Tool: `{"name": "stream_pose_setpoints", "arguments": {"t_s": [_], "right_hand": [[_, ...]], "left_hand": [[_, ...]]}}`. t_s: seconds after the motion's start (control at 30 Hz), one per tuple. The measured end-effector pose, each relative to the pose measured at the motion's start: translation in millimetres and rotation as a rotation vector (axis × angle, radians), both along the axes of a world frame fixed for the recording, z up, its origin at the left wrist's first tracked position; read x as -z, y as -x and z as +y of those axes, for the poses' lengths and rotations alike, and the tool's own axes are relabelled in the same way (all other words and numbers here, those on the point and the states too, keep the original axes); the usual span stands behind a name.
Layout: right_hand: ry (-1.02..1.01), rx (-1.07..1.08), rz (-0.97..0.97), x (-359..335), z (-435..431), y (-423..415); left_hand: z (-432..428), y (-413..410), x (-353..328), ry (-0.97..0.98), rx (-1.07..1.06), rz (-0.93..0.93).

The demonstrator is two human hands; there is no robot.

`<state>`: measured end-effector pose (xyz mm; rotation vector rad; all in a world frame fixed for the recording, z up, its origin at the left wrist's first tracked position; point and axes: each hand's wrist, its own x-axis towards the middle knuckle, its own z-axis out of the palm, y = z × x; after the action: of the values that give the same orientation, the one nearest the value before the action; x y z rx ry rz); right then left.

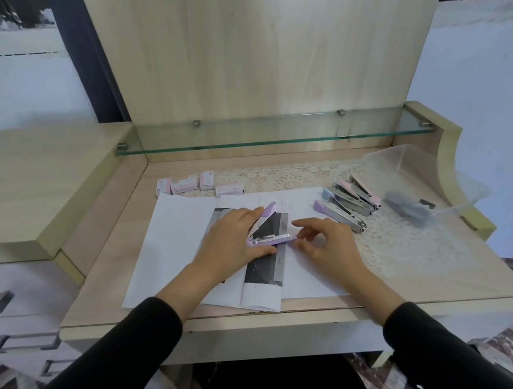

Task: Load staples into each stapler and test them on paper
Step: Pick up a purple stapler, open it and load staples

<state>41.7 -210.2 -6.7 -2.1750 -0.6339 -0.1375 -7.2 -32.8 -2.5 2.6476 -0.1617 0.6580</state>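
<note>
Purple stapler [272, 238] lies swung open on the paper [177, 236], mid-desk [414, 286] toward the front edge. Left hand [234, 239] grasps its hinge end. Right hand [329, 247] has fingertips at its front end; pinch or mere touch cannot be told. Four more staplers [348, 201] lie near the rear right corner, and staple boxes [200, 184] toward the rear left.

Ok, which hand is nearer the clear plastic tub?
Right. The right hand sits front-left of the clear plastic tub; the left hand is further left, gripping the open lilac stapler.
</note>
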Motion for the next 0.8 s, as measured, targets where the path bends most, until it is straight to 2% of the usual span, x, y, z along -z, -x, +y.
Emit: {"name": "stream_pose_setpoints", "arguments": {"t_s": [0.1, 0.27, 0.53, 0.67, 0.8], "right_hand": [[-0.013, 0.014, 0.004, -0.8, 0.6, -0.5], [-0.034, 0.019, 0.008, -1.1, 0.1, -1.8], [-0.096, 0.028, 0.068, -5.8, 2.5, -5.0], [-0.063, -0.121, 0.073, -13.9, 7.8, -3.4], [-0.077, -0.19, 0.168, -16.9, 8.2, 2.7]], "left_hand": [[0.7, 0.2, 7.5, -0.058, 0.036, -0.055], [-0.4, 8.5, 8.5, 0.082, 0.052, -0.046], [-3.4, 15.5, 5.9, 0.12, 0.043, -0.051], [-6.9, 18.9, 4.5, 0.162, 0.055, -0.076], [-4.9, 22.9, -0.5, 0.199, 0.071, -0.105]]}}
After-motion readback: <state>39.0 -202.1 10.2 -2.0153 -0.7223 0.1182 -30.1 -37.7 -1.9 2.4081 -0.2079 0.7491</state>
